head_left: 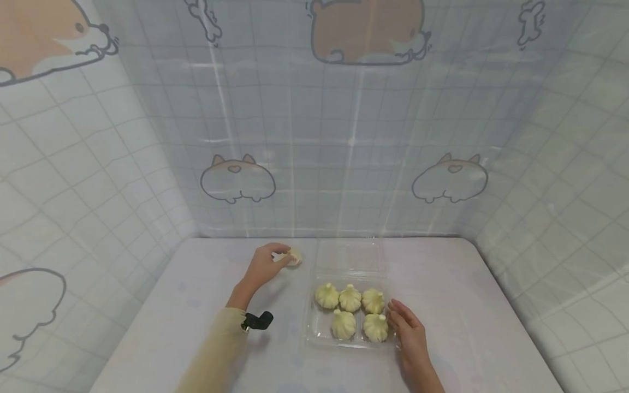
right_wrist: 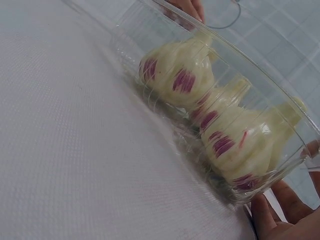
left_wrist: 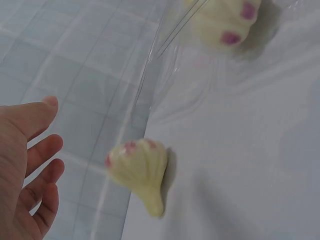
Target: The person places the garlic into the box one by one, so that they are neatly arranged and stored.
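A loose garlic bulb lies on the table to the left of a clear plastic box. My left hand is right by this bulb. In the left wrist view, thumb and fingers of the left hand are relaxed and parted, with a gap between them and the garlic bulb. Several more bulbs sit in the box, three in the far row and two in the near row. My right hand holds the box's right side, fingers bent about its rim and corner.
The box's transparent lid is folded back towards the rear wall. White table extends on both sides of the box. Tiled curtains with cartoon dogs enclose the table at the back and sides. A black strap mount is on the left wrist.
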Motion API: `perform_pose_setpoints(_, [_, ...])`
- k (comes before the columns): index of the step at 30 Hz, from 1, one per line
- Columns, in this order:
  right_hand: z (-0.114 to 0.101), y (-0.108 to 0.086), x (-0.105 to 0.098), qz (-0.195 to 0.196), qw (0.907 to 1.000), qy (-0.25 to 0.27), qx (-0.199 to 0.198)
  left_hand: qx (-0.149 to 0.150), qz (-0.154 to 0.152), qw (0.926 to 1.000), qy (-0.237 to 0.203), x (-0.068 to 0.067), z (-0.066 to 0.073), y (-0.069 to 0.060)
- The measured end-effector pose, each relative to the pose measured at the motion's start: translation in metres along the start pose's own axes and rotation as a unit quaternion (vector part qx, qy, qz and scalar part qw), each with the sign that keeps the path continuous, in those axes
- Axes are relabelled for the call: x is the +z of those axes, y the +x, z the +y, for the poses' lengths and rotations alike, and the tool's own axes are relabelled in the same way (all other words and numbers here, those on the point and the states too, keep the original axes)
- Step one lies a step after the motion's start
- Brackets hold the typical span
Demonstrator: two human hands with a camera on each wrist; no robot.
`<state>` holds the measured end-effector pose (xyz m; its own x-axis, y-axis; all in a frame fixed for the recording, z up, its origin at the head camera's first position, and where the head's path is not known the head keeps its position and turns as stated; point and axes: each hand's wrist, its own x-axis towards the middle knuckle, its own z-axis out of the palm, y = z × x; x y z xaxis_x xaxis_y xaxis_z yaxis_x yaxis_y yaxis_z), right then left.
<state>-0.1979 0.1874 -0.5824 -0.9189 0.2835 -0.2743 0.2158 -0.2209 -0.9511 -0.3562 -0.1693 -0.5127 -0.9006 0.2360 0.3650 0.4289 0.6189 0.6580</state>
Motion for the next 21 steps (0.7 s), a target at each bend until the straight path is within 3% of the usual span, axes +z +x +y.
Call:
perform_pose_setpoints(5, [-0.002,0.002,0.000,-0.002,1.0000,0.001,-0.001,-0.007,-0.006,0.9998,0.016,-0.009,-0.009,0.010])
perform_pose_setpoints(11, [-0.003,0.003,0.001,0.000,0.9999,-0.011,0.000,-0.005,-0.005,1.0000,0.004,-0.012,-0.019,0.015])
perform_pose_setpoints(18, [0.001,0.001,0.000,-0.009,0.9997,-0.021,-0.002,-0.065,-0.026,0.9973,0.019,-0.003,-0.046,0.008])
perform_pose_setpoints(21, [0.001,0.003,-0.001,-0.007,0.9997,-0.024,-0.005,-0.082,-0.025,0.9962,0.019,0.000,-0.052,0.007])
